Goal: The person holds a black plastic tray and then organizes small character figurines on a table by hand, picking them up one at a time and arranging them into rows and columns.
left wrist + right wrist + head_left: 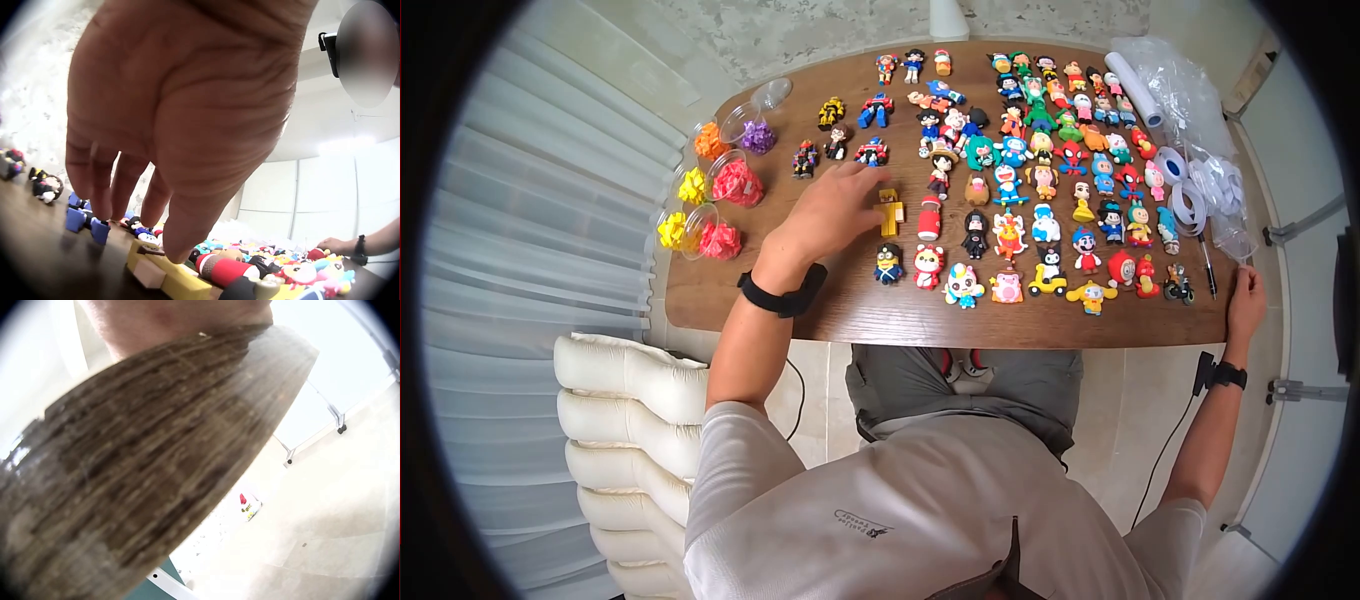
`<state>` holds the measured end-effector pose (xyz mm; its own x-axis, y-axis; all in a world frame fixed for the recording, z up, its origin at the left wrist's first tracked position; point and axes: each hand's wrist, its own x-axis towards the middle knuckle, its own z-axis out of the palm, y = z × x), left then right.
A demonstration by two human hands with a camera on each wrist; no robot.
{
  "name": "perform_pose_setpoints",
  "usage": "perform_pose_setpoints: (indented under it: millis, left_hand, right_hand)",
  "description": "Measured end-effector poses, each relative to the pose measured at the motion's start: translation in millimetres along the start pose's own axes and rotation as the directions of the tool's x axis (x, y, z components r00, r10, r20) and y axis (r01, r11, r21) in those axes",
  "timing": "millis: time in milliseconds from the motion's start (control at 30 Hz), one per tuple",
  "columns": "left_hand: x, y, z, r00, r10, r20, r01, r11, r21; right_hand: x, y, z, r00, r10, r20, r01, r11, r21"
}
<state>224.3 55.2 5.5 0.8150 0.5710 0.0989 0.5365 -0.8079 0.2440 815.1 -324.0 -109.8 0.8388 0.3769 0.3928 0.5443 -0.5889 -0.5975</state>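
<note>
My left hand [832, 214] hovers palm down over the left-middle of the table, fingers loosely extended and holding nothing. Its thumb is right by a yellow figure [889, 213]; in the left wrist view the thumb tip overlaps the yellow figure [181, 279], and I cannot tell if they touch. Beyond the fingertips lies a red and blue robot figure [872, 152], whose blue legs [87, 225] show in the left wrist view. A red figure [929, 218] lies to the right. My right hand [1247, 303] rests at the table's right edge; its fingers are largely hidden in the right wrist view.
Rows of small figures cover the table's middle and right. Tubs of yellow, orange, purple and red pieces [737, 183] stand at the left. Tape rolls [1190, 207], a pen [1208, 267], a white roll [1133, 88] and clear plastic bags [1190, 95] lie at the right.
</note>
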Motion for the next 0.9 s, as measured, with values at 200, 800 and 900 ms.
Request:
perform_pose_setpoints:
  millis: [200,800,900]
  left_hand:
    - [0,9,3,0.989,-0.058,0.137,0.066,0.996,-0.06]
    - [-26,-19,-24,0.995,-0.1,0.027,0.1,0.995,0.013]
    - [-40,-47,-25,0.987,-0.158,-0.029,0.16,0.985,0.065]
  right_hand:
    - [1,2,0,1.0,-0.03,0.001,0.03,1.0,-0.009]
    - [2,9,2,1.0,-0.025,0.001,0.025,1.0,0.018]
    - [2,9,1,1.0,-0.03,0.006,0.03,1.0,0.004]
